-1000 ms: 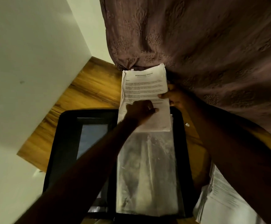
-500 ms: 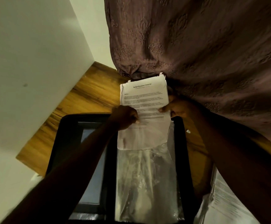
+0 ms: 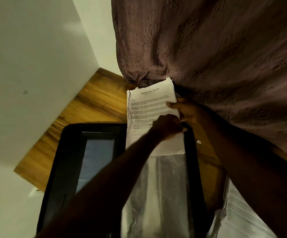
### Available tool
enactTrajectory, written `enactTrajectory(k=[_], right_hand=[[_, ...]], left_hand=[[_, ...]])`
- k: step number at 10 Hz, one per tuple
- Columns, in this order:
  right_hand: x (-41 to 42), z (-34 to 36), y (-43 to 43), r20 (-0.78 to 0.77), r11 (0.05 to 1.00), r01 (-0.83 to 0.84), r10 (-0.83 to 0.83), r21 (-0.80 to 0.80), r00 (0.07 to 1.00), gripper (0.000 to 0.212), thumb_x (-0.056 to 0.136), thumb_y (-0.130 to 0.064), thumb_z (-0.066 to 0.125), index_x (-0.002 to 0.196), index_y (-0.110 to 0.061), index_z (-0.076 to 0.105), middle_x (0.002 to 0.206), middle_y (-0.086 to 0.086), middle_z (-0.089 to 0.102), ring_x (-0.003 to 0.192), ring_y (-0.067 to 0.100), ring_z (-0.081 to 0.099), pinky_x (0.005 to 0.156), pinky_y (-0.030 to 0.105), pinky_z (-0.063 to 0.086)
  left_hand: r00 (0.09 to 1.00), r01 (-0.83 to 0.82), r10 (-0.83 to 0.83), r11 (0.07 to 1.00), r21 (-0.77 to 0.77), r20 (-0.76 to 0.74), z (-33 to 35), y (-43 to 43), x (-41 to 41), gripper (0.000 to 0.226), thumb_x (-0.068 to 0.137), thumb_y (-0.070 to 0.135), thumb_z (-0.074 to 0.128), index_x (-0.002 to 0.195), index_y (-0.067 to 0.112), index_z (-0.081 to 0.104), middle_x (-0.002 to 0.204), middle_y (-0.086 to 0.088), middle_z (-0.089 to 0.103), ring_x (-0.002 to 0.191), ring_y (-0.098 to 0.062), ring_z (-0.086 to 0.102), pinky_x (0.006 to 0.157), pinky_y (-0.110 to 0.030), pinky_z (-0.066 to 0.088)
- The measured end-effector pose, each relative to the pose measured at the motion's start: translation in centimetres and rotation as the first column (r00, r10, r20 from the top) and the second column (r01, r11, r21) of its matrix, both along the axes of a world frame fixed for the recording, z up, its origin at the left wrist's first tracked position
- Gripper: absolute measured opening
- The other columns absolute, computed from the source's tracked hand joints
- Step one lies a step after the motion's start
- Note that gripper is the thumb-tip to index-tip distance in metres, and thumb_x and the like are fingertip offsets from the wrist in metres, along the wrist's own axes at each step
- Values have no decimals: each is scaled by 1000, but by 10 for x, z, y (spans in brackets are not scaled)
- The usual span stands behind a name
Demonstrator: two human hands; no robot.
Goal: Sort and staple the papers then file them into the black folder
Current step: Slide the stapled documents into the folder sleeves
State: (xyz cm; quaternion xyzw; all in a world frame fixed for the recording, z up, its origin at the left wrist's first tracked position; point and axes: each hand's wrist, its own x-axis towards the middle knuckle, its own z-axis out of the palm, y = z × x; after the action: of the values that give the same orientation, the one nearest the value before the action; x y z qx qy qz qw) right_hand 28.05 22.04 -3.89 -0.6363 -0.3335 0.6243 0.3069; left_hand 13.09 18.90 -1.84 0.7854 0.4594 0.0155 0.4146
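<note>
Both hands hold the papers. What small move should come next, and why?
Probably slide the papers down into the clear sleeve of the black folder: left hand and right hand grip them, and most of the sheet sticks out above.

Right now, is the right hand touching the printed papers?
Touching. The head view shows the right hand pinching the printed papers, thumb lying on their right edge.

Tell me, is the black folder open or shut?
Open. The black folder lies spread flat on the table, both halves showing, with a clear sleeve exposed inside.
</note>
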Motion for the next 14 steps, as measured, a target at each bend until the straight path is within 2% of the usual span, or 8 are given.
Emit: enactTrajectory(k=[3,4,6,7,8,9,11,14], right_hand=[[5,-1,-5,-100,1000,-7,10,29,995,30,95,-12,64,124,-20,65,123,5,71,110,23,68,60,32,59],[11,-1,-11,-80,996,-92,91,-8,993,30,103,-24,50,130,-21,61,124,9,69,107,27,68,69,38,59],[19,15,-7,176,968,-191,218,-161,960,13,99,-28,60,109,-23,66,88,-1,73,73,16,71,59,31,56],[14,15,19,266,999,-26,20,19,964,22,92,-30,70,105,-13,66,92,4,75,85,27,71,67,36,61],[0,12,46,689,972,-162,2,168,725,64,79,-54,76,122,-9,62,116,11,67,103,30,66,88,42,56],[-22,8,53,951,861,-501,77,88,300,57,84,-50,70,127,-13,61,135,15,56,125,37,50,108,46,38],[-72,-11,85,915,720,-694,276,6,294,55,95,-40,60,142,-13,52,146,15,49,136,39,43,113,50,33],[-89,-23,96,923,645,-761,333,-73,194,36,95,-17,58,128,-3,62,132,23,59,123,43,52,105,48,40]], left_hand=[[951,-284,272,956,72,147,-14,-8,14,23,75,43,77,60,37,61,88,8,73,94,-17,67,89,-41,51],[921,-321,293,944,75,257,-15,-10,17,10,77,40,80,74,31,76,95,11,75,100,-12,67,90,-40,53],[923,-307,264,944,122,280,-18,-12,13,19,80,43,78,89,26,76,95,3,74,95,-20,68,88,-44,54],[943,-287,248,943,166,224,-17,-8,0,23,83,47,75,99,31,69,92,12,65,97,-15,64,91,-42,47],[979,-200,191,967,157,74,-16,3,-19,24,90,46,67,108,31,64,97,12,64,106,-16,60,93,-38,37],[991,-87,105,976,198,-82,-19,13,-44,28,93,45,63,113,26,67,119,3,68,119,-21,57,104,-47,36],[988,10,13,989,148,-153,-25,26,-73,21,93,37,67,101,20,74,117,1,70,114,-21,60,105,-48,43],[989,-13,48,972,236,-140,-29,28,-74,12,91,32,69,94,25,78,106,5,74,105,-18,64,100,-48,47]])
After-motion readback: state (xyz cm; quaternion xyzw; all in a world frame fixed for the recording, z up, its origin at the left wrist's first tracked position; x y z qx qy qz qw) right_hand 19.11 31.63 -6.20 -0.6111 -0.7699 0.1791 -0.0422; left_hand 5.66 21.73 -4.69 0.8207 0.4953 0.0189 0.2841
